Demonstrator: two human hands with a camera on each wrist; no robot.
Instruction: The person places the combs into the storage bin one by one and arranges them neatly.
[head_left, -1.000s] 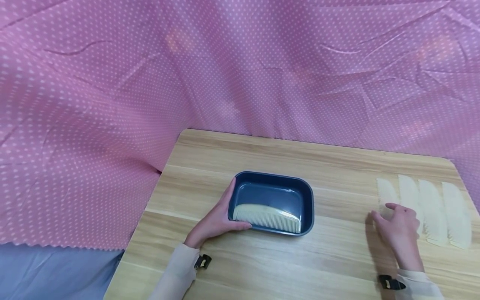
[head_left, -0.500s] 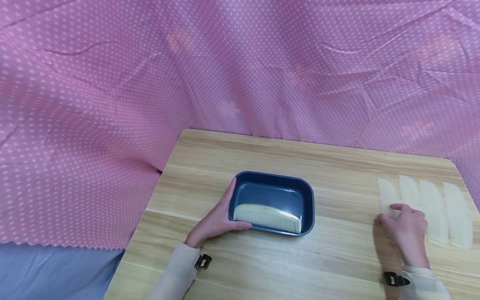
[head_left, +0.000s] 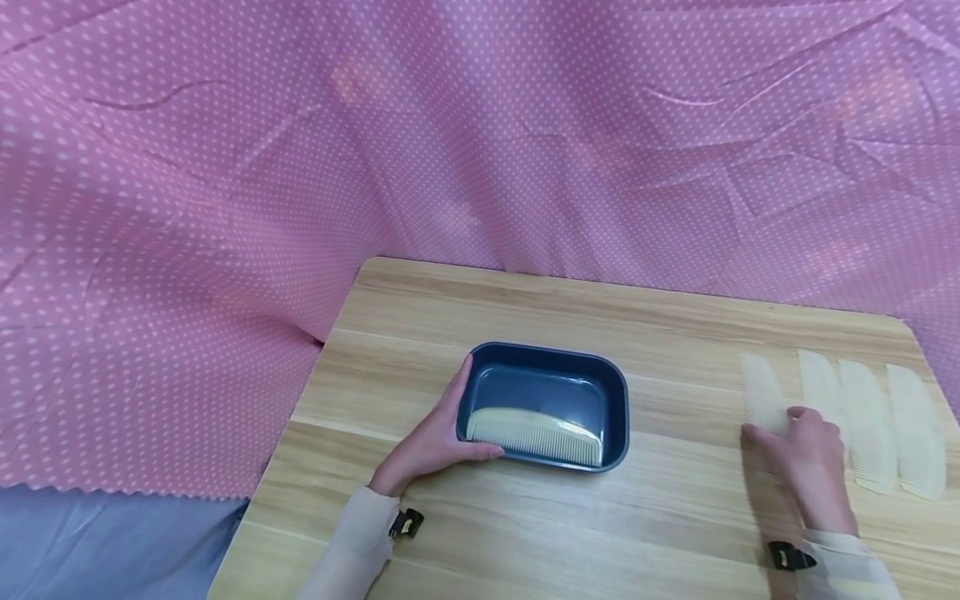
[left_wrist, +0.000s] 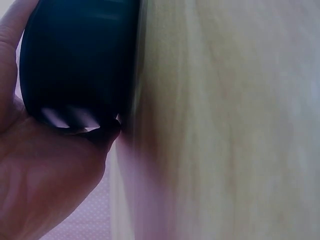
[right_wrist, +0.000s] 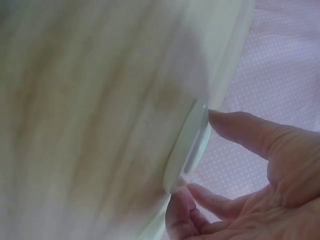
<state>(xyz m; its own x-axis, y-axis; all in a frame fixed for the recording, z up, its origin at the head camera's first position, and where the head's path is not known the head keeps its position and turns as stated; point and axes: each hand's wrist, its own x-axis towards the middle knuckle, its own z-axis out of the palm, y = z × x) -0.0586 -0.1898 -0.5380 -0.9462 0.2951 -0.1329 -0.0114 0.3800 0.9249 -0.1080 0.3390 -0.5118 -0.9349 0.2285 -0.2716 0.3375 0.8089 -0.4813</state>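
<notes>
A dark blue rectangular tray stands mid-table, and one cream comb lies inside along its near wall, teeth toward me. My left hand grips the tray's left end, thumb along the near side and fingers up the left side. The left wrist view has the tray's dark outer wall against the palm. On the right, my right hand pinches the near part of another cream comb between thumb and fingers. The right wrist view shows this comb edge-on, its lower end at the fingertips.
Three more cream combs lie side by side right of my right hand, the outermost comb near the table's right side. The wooden table ends at a pink dotted cloth behind and to the left.
My right hand first shifts slightly right, then back left, and the comb it pinches has slid left, away from the other three. The left hand and tray stay put.
</notes>
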